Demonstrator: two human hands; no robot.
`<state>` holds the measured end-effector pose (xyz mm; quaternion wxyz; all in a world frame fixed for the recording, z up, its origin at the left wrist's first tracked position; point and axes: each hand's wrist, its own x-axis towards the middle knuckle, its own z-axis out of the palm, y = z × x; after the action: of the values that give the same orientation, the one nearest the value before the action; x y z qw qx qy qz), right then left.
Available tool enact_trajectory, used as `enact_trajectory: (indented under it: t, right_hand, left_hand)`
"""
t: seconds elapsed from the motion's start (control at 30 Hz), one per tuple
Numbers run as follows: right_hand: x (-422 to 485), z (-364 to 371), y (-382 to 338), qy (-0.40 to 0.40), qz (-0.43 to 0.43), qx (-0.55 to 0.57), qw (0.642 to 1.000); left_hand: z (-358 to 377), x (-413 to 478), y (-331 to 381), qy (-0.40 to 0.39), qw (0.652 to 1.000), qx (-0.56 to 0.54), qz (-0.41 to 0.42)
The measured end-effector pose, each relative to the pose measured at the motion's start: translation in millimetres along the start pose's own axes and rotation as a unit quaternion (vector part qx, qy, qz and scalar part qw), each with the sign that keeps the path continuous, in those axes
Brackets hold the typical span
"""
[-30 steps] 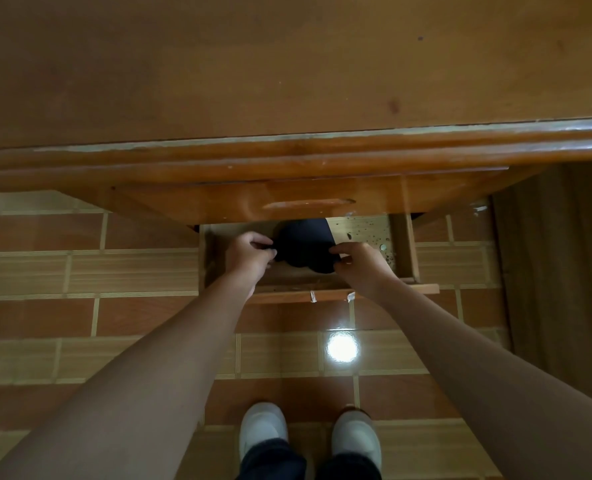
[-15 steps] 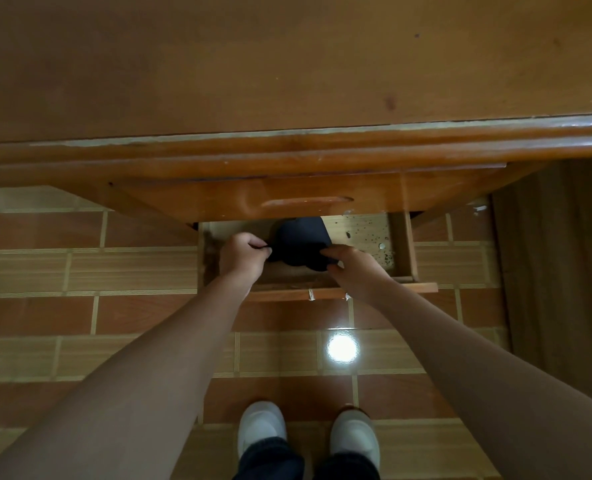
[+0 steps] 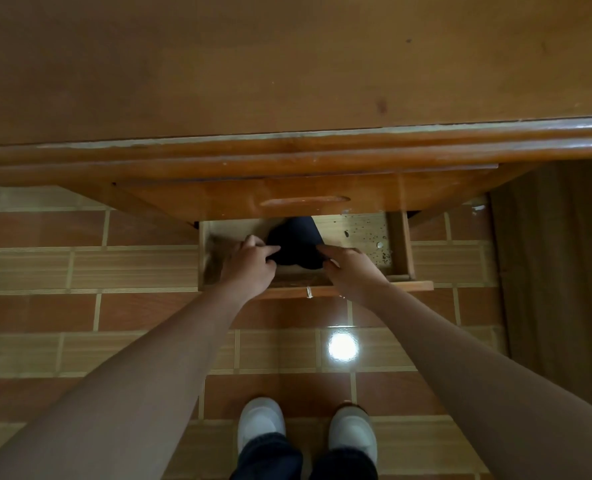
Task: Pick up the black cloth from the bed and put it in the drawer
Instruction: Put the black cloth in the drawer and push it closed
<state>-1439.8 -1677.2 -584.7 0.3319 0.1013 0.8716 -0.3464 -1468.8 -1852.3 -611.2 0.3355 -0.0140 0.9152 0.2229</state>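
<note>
The black cloth (image 3: 296,245) lies bunched inside the open lower drawer (image 3: 400,249) of a wooden cabinet. Its far part is hidden under the closed drawer above. My left hand (image 3: 251,268) pinches the cloth's left edge, fingers curled on it. On the cloth's right edge rests my right hand (image 3: 351,271), its fingers touching and gripping the fabric. Both hands are inside the drawer, just behind its front panel (image 3: 384,289).
The wooden cabinet top (image 3: 287,64) overhangs the drawers. A closed upper drawer with a carved handle (image 3: 303,201) sits right above the hands. Specks and a small coin-like disc (image 3: 380,244) lie on the drawer floor. Tiled floor and my white shoes (image 3: 261,424) are below.
The hands and cloth have shifted slightly farther into the drawer; the cloth sits lower and flatter between them. Both hands still hold its edges.
</note>
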Motion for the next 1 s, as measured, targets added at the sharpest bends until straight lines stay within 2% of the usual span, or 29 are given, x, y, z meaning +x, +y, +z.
enact_trajectory:
  t: [0.1,0.2,0.27,0.33,0.4,0.47,0.53,1.0]
  right_hand:
    - [-27,-12,-7,0.127,0.006,0.102,0.987]
    - [-63,-18,-9,0.251,0.039,0.216,0.943]
    - [-86,-15,-4,0.294,0.101,0.27,0.911]
    - [-101,-9,2,0.265,0.18,0.319,0.892]
    - [-104,-3,7,0.167,0.249,0.408,0.863]
    - [-99,0,9,0.085,0.259,0.54,0.796]
    - [-92,2,9,0.061,0.233,0.628,0.74]
    - [-75,-2,8,0.044,0.186,0.679,0.708]
  left_hand:
    - [1,-2,3,-0.022,0.999,0.024,-0.015]
    - [2,-6,8,-0.029,0.999,0.034,-0.018]
    - [2,-9,12,-0.043,0.998,0.034,-0.01]
    - [2,-11,15,-0.056,0.998,0.037,0.001]
    - [3,-12,17,-0.057,0.998,0.04,0.005]
    - [4,-11,17,-0.058,0.997,0.043,0.007]
    - [3,-11,14,-0.063,0.997,0.04,0.009]
    - [-9,-3,11,-0.033,0.998,0.041,0.017]
